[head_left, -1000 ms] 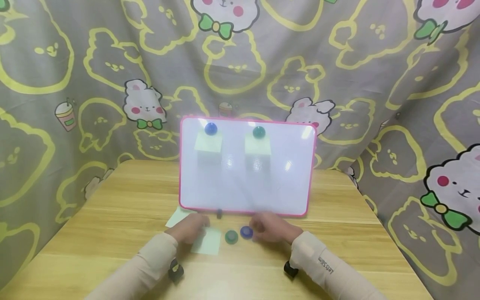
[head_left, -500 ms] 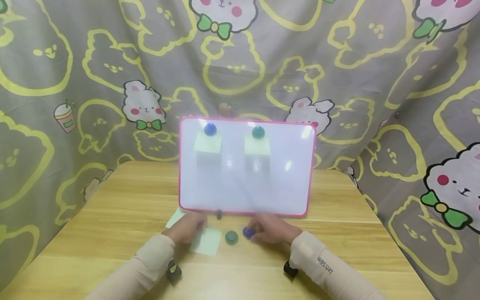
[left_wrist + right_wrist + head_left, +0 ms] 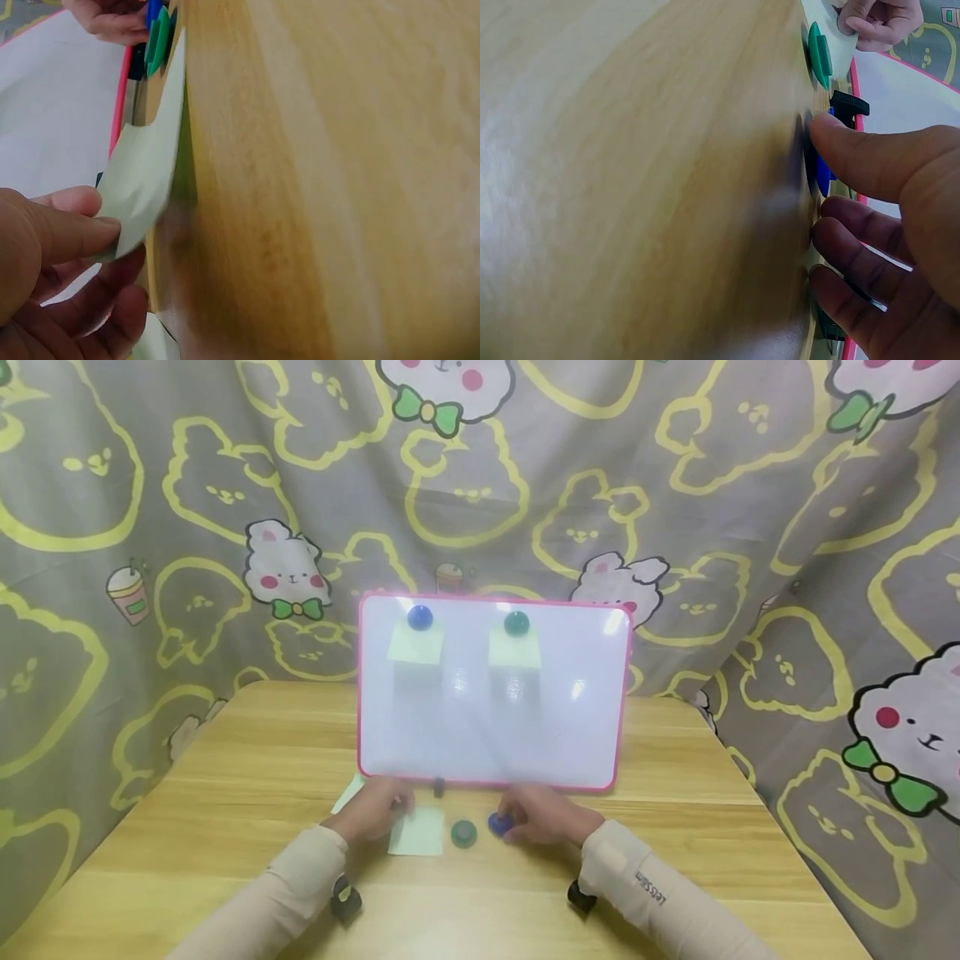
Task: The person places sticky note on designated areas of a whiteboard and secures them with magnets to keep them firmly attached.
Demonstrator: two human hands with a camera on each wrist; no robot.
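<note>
My left hand (image 3: 372,807) pinches a corner of a pale green paper note (image 3: 417,832) between thumb and fingers. In the left wrist view the note (image 3: 146,169) is bent and raised off the table at the pinched end. My right hand (image 3: 547,814) holds a round blue magnet (image 3: 500,824) at the table, the thumb on its edge; the index finger is hidden in the right wrist view. Between the hands lies a round green magnet (image 3: 463,833). Another note (image 3: 349,795) lies partly under my left hand.
A pink-framed whiteboard (image 3: 480,718) stands upright behind the hands. On it, a blue magnet (image 3: 420,617) and a green magnet (image 3: 517,623) each hold a note. A small black foot (image 3: 438,787) juts from the board's lower edge. Patterned cloth (image 3: 465,485) hangs behind the wooden table (image 3: 285,735).
My left hand has shifted slightly left and now the note in it has swung a little up and to the right. My right fingers have closed on the blue magnet, which moved slightly right.
</note>
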